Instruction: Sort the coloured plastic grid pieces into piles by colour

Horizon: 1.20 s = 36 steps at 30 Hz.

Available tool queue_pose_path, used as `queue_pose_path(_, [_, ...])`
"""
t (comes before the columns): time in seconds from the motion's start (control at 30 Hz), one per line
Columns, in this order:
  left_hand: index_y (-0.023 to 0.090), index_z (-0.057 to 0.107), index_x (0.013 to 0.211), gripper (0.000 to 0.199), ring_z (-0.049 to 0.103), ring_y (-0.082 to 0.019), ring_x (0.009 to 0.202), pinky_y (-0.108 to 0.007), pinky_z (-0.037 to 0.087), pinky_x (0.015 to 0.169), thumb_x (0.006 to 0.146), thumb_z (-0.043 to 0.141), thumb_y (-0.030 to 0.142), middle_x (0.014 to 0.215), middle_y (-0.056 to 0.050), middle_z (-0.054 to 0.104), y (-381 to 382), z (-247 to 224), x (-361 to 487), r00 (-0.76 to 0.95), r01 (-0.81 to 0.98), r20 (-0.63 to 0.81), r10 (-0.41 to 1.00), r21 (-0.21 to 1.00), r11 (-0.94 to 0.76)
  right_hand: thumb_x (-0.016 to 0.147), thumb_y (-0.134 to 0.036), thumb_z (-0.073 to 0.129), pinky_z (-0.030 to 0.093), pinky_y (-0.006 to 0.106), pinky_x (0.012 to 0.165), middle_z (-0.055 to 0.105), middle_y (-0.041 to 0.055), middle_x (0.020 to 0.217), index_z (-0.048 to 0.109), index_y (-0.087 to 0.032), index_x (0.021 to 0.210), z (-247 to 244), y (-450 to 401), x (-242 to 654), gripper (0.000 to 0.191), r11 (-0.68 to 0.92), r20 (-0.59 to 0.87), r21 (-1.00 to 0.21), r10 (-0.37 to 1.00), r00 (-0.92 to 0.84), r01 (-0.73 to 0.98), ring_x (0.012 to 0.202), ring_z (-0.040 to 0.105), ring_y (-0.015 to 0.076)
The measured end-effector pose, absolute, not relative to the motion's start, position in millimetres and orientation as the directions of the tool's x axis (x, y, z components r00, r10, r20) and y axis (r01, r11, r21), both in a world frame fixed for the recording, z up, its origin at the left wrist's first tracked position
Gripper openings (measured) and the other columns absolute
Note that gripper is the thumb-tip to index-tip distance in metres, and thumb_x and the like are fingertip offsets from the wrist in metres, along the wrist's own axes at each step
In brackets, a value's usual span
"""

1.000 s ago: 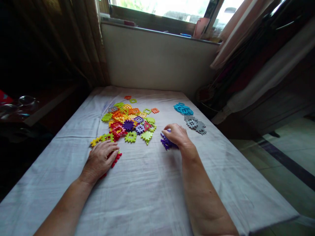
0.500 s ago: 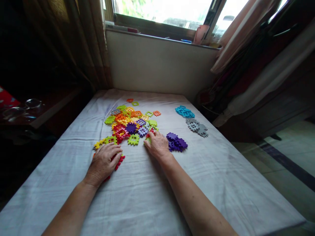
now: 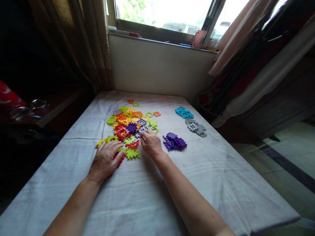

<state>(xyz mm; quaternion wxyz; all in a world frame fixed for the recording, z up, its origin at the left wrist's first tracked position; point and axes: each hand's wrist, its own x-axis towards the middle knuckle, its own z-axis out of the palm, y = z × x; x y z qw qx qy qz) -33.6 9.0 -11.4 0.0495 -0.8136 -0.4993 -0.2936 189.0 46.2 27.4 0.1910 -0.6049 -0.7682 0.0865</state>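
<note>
My left hand (image 3: 105,161) lies with its fingers spread over red toothed plastic tiles (image 3: 120,160), covering most of them. Yellow and lime-green tiles (image 3: 112,139) stick out beyond its fingertips. At the near right edge of a mixed-colour pile, my right hand (image 3: 151,143) is closed, its fingertips against a lavender window tile (image 3: 142,130); whatever they pinch is hidden. Between the hands lie a lime-green tile (image 3: 133,154) and a red openwork piece (image 3: 133,144). A dark purple tile (image 3: 132,127) tops the pile beside a red window tile (image 3: 122,132).
Separate piles of purple tiles (image 3: 175,142), grey tiles (image 3: 197,127) and blue tiles (image 3: 184,112) lie to the right on the white-sheeted surface (image 3: 137,203). A wall and window stand behind it. Eyeglasses (image 3: 36,104) rest on dark furniture at left; cloths hang at right.
My right hand has moved left and slightly away from the purple pile. A lime-green tile and a red piece now lie between the hands. My left hand stays over the red tiles.
</note>
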Motion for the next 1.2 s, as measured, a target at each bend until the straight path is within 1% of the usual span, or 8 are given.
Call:
queue_pose_path(0.1, [0.025, 0.072, 0.112, 0.035, 0.064, -0.028, 0.117, -0.056, 0.034, 0.114, 0.096, 0.047, 0.043, 0.118, -0.007, 0.074, 4, -3, -29, 0.358, 0.853, 0.518, 0.777, 0.156, -0.497, 0.093, -0.028, 0.057, 0.045, 0.036, 0.097, 0.066, 0.0079, 0.126, 0.068, -0.024, 0.119, 25, 65, 207, 0.029, 0.099, 0.158, -0.307, 0.986, -0.052, 0.946, 0.117, 0.056, 0.0243])
queue_pose_path(0.2, [0.026, 0.072, 0.113, 0.034, 0.063, -0.028, 0.119, -0.058, 0.029, 0.116, 0.096, 0.047, 0.042, 0.119, -0.007, 0.074, -1, 1, -23, 0.372, 0.855, 0.51, 0.775, 0.135, -0.5, 0.092, -0.04, 0.061, 0.042, 0.037, 0.097, 0.065, 0.008, 0.13, 0.067, -0.024, 0.121, 19, 73, 213, 0.034, 0.1, 0.165, -0.274, 0.985, -0.055, 0.956, 0.12, 0.053, 0.0261])
queue_pose_path(0.3, [0.027, 0.068, 0.123, 0.038, 0.057, -0.029, 0.127, -0.058, 0.027, 0.118, 0.096, 0.048, 0.044, 0.131, -0.008, 0.068, -5, -2, -15, 0.403, 0.85, 0.466, 0.787, 0.128, -0.511, 0.091, -0.047, 0.061, 0.041, 0.038, 0.097, 0.065, 0.0081, 0.131, 0.066, -0.024, 0.121, 13, 76, 209, 0.038, 0.134, 0.194, -0.26, 0.977, -0.084, 0.956, 0.12, 0.052, 0.0259])
queue_pose_path(0.4, [0.03, 0.059, 0.136, 0.047, 0.049, -0.032, 0.136, -0.061, 0.025, 0.118, 0.094, 0.051, 0.048, 0.144, -0.009, 0.059, -8, -8, -7, 0.467, 0.835, 0.398, 0.789, 0.097, -0.542, 0.091, -0.045, 0.06, 0.04, 0.038, 0.096, 0.065, 0.0079, 0.13, 0.067, -0.024, 0.12, 10, 78, 205, 0.036, 0.157, 0.22, -0.262, 0.97, -0.099, 0.952, 0.12, 0.052, 0.0261])
queue_pose_path(0.47, [0.032, 0.057, 0.139, 0.049, 0.046, -0.033, 0.139, -0.063, 0.024, 0.117, 0.093, 0.053, 0.049, 0.147, -0.009, 0.056, -8, -12, -3, 0.501, 0.825, 0.356, 0.789, 0.08, -0.56, 0.091, -0.042, 0.06, 0.04, 0.038, 0.096, 0.065, 0.0078, 0.131, 0.067, -0.024, 0.119, 8, 79, 203, 0.034, 0.165, 0.227, -0.272, 0.968, -0.103, 0.948, 0.12, 0.052, 0.026])
queue_pose_path(0.7, [0.032, 0.065, 0.128, 0.038, 0.055, -0.03, 0.13, -0.063, 0.027, 0.116, 0.096, 0.048, 0.042, 0.138, -0.008, 0.063, -7, -14, -3, 0.465, 0.839, 0.364, 0.807, 0.112, -0.533, 0.091, -0.031, 0.057, 0.039, 0.036, 0.096, 0.065, 0.0068, 0.128, 0.068, -0.024, 0.118, 2, 76, 201, 0.03, 0.162, 0.239, -0.326, 0.967, -0.085, 0.931, 0.114, 0.054, 0.0241])
queue_pose_path(0.9, [0.032, 0.068, 0.123, 0.035, 0.057, -0.029, 0.128, -0.063, 0.027, 0.116, 0.096, 0.048, 0.043, 0.134, -0.008, 0.066, -7, -12, -7, 0.449, 0.839, 0.387, 0.806, 0.129, -0.529, 0.09, -0.04, 0.06, 0.037, 0.039, 0.095, 0.067, 0.0086, 0.121, 0.071, -0.023, 0.108, 0, 73, 207, 0.027, 0.082, 0.243, -0.327, 0.97, 0.0, 0.942, 0.115, 0.051, 0.0265])
queue_pose_path(1.2, [0.03, 0.069, 0.121, 0.036, 0.061, -0.03, 0.123, -0.062, 0.028, 0.115, 0.097, 0.045, 0.04, 0.132, -0.01, 0.067, -5, -11, -12, 0.437, 0.846, 0.407, 0.802, 0.115, -0.52, 0.09, -0.04, 0.06, 0.034, 0.038, 0.095, 0.07, 0.007, 0.115, 0.069, -0.023, 0.107, -2, 74, 207, 0.025, 0.136, 0.252, -0.289, 0.966, -0.062, 0.948, 0.113, 0.051, 0.0248])
